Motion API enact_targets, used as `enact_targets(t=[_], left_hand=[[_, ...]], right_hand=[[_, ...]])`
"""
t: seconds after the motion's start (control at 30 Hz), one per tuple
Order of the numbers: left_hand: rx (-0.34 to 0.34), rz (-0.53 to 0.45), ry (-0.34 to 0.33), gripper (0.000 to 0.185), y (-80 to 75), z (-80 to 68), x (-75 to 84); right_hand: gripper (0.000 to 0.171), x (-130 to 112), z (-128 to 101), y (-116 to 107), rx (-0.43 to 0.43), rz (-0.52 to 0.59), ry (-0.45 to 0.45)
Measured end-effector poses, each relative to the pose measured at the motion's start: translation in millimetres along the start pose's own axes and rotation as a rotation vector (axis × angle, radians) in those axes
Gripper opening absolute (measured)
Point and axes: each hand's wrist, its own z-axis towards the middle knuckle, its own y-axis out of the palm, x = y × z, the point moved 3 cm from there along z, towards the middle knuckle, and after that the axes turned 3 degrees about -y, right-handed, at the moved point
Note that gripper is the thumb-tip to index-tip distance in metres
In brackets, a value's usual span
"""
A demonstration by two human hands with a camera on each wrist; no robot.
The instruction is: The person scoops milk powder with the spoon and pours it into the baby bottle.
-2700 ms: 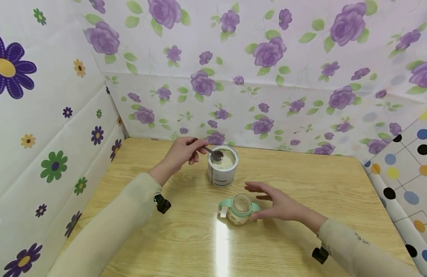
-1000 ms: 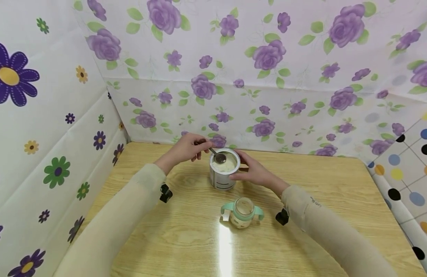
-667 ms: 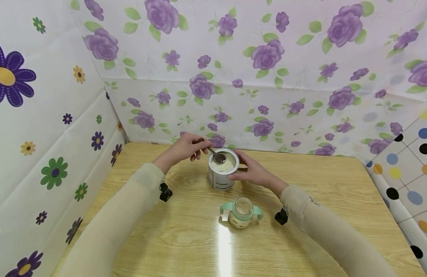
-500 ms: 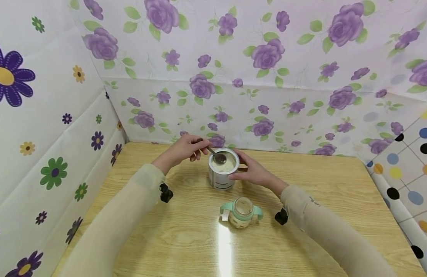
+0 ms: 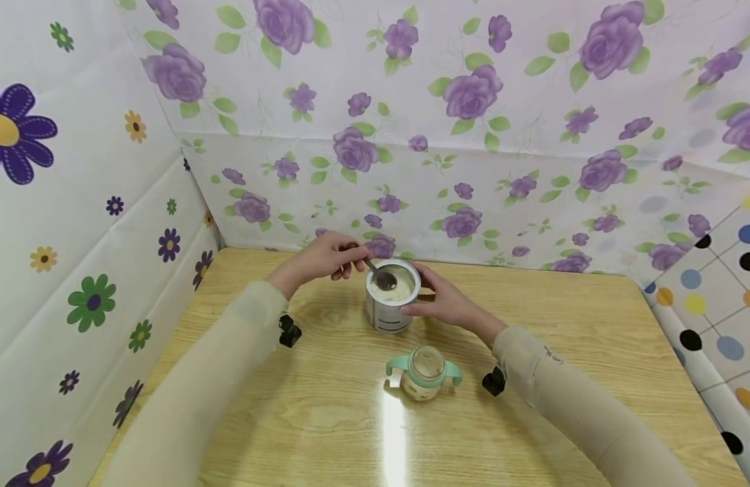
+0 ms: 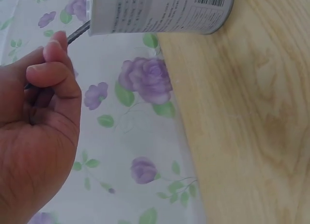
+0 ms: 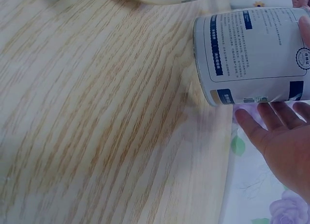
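A silvery-white can of pale powder stands on the table, its lid off. My left hand pinches the handle of a dark spoon, whose bowl is inside the can's mouth at the powder. In the left wrist view, the curled fingers of the left hand hold the handle beside the can. On the can's right side, my right hand grips it with thumb in front and fingers behind. The right wrist view has fingers of the right hand against the printed can.
An open baby bottle with mint-green handles stands upright in front of the can. Beneath everything is a light wooden table. A flowered cloth hangs right behind the table's back edge, and patterned cloths hang at both sides.
My right hand has left the bottle's side and moved up to grip the can. The left hand keeps the spoon in the can's mouth. Over the last second, things are nearly still.
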Motion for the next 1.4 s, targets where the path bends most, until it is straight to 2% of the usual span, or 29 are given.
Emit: enact_targets(t=[0.17,0.33,0.73,1.17,1.4], left_hand=[[-0.049,0.052,-0.006,0.033,-2.1,-1.4,4.1],[-0.087,0.035,-0.043,0.034,-0.8,-5.4,6.3],[-0.096,-0.121,-0.196,0.034,6.7,-10.4,7.2],[-0.121,-0.303,-0.286,0.035,16.3,-7.1,-2.5],[-0.099,-0.367,-0.319,0.035,16.9,-6.8,-2.9]], right_hand=[[0.094,0,-1,1,0.004,0.019,0.001],[0.093,4,-1,2,0.007,0.020,-0.006],[0.094,6,0,3,0.010,0.031,-0.009],[0.091,7,-3,2,0.005,0.044,-0.010],[0.089,5,-2,3,0.015,0.035,-0.001]])
